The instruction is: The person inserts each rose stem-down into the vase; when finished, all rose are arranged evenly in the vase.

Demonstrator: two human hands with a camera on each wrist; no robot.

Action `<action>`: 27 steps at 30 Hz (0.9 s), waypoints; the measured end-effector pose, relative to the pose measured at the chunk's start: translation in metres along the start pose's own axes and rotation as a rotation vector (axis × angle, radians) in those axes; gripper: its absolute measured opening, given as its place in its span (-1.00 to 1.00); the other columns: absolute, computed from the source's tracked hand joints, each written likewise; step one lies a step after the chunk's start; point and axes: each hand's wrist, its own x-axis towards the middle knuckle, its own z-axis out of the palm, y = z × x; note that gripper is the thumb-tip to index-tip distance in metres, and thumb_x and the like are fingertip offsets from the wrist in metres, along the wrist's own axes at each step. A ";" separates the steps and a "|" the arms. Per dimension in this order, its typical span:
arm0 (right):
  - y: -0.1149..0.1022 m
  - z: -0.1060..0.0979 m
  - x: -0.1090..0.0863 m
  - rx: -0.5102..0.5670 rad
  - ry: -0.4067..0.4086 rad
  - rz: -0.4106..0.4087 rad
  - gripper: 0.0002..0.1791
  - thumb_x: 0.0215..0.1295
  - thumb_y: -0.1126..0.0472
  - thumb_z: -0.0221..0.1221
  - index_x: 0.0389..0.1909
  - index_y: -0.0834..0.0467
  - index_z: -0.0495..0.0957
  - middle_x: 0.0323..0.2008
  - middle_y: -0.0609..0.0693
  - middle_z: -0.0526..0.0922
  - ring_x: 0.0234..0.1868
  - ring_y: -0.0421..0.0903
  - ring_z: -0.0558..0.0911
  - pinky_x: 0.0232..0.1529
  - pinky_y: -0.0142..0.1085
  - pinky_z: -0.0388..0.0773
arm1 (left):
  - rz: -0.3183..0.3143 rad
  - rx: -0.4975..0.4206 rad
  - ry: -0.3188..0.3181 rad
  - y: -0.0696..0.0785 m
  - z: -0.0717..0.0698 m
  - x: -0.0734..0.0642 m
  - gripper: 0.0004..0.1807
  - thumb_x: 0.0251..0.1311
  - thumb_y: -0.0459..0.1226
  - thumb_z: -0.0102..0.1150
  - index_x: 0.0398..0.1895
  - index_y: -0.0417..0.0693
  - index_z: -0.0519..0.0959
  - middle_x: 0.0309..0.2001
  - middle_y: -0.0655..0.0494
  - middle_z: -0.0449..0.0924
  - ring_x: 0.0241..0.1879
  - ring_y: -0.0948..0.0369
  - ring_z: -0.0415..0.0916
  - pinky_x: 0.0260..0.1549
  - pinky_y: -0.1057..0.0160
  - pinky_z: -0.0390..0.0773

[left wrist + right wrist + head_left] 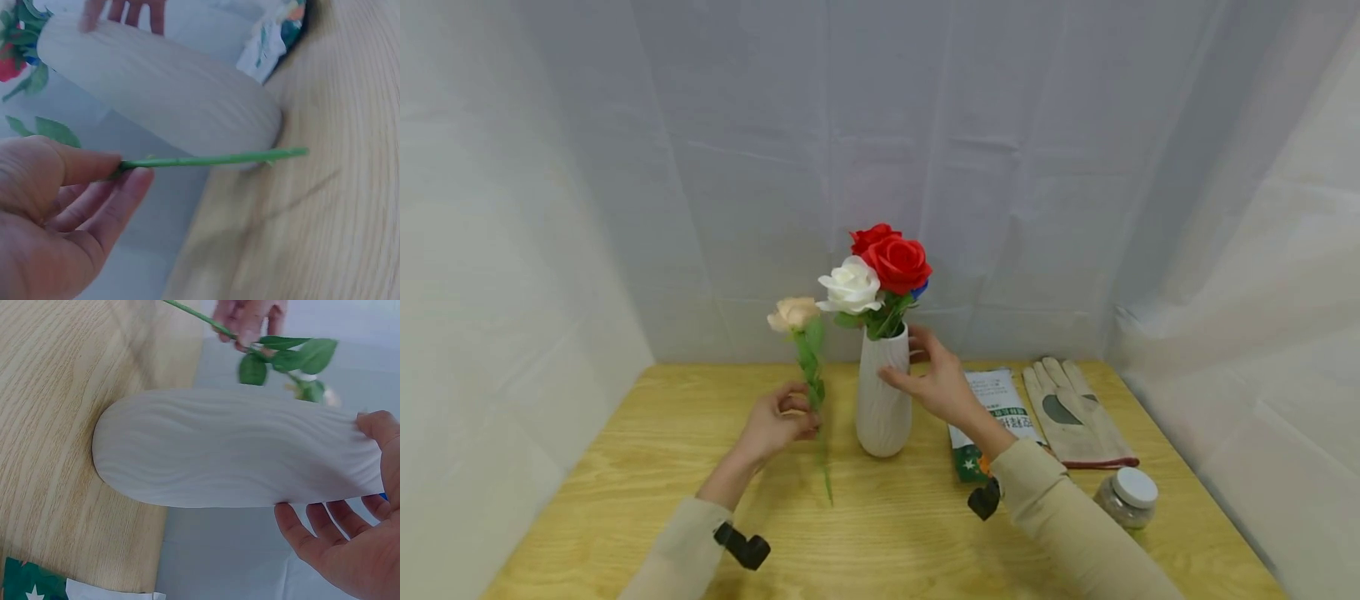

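Observation:
My left hand [777, 423] pinches the green stem [212, 160] of a peach rose [793, 314] between thumb and fingers. The rose stands upright just left of the vase, its bare stem end above the table. A white vase [883, 408] with a wavy relief stands on the table. My right hand [946, 385] holds it near the top, thumb on the near side and curled fingers on the far right side. In the vase are a white rose [852, 286], two red roses [901, 263] and a blue flower [921, 289], mostly hidden.
Right of the vase, a white and green printed bag [1000, 400] lies partly behind my right forearm. Beside it are beige gloves [1078, 417] and a clear jar [1127, 498] with a white lid. Pale sheets [760, 167] hang behind and beside the wooden table [647, 467].

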 end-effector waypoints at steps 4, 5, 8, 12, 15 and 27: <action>0.001 0.001 0.000 0.003 -0.002 -0.005 -0.16 0.31 -0.01 0.45 0.54 0.03 0.30 0.29 0.12 0.60 0.19 0.07 0.65 0.13 0.04 0.70 | 0.072 -0.074 0.037 0.008 0.003 0.000 -0.43 0.40 -0.49 0.24 0.42 -0.34 0.32 -0.03 -0.10 0.64 -0.15 0.19 0.75 -0.07 0.16 0.80; 0.001 0.001 0.000 0.004 -0.003 -0.005 -0.16 0.31 -0.01 0.45 0.54 0.03 0.30 0.29 0.12 0.60 0.19 0.07 0.65 0.13 0.04 0.70 | 0.093 -0.095 0.046 0.011 0.004 0.000 -0.45 0.40 -0.50 0.23 0.41 -0.34 0.33 -0.04 -0.09 0.65 -0.15 0.21 0.75 -0.06 0.16 0.79; 0.001 0.000 0.000 0.003 -0.003 -0.002 -0.15 0.31 -0.01 0.45 0.54 0.02 0.29 0.29 0.12 0.60 0.20 0.08 0.65 0.13 0.05 0.70 | 0.153 -0.164 0.083 0.019 0.006 -0.001 -0.53 0.41 -0.52 0.21 0.33 -0.33 0.37 -0.10 0.03 0.67 -0.16 0.25 0.75 -0.05 0.18 0.79; 0.001 0.000 0.000 0.001 -0.004 -0.002 -0.14 0.31 -0.02 0.45 0.55 0.02 0.28 0.29 0.12 0.59 0.20 0.08 0.65 0.12 0.05 0.70 | 0.219 -0.267 0.147 0.031 0.010 -0.002 -0.67 0.38 -0.56 0.23 0.13 -0.30 0.42 -0.20 0.16 0.68 -0.19 0.22 0.77 -0.05 0.16 0.79; 0.001 0.000 0.001 0.001 -0.004 -0.007 -0.14 0.31 -0.02 0.45 0.55 0.02 0.29 0.30 0.12 0.59 0.20 0.08 0.65 0.13 0.04 0.70 | 0.264 -0.306 0.183 0.041 0.010 -0.002 -0.68 0.37 -0.57 0.23 0.10 -0.23 0.44 -0.23 0.22 0.67 -0.20 0.23 0.76 -0.03 0.15 0.79; 0.004 0.001 0.002 -0.001 -0.004 -0.015 -0.15 0.32 -0.01 0.45 0.55 0.03 0.29 0.29 0.13 0.60 0.18 0.08 0.65 0.12 0.04 0.70 | 0.474 -0.505 0.277 0.084 0.012 -0.004 -0.66 0.34 -0.62 0.21 -0.05 -0.01 0.59 -0.27 0.21 0.72 -0.23 0.25 0.76 -0.07 0.15 0.80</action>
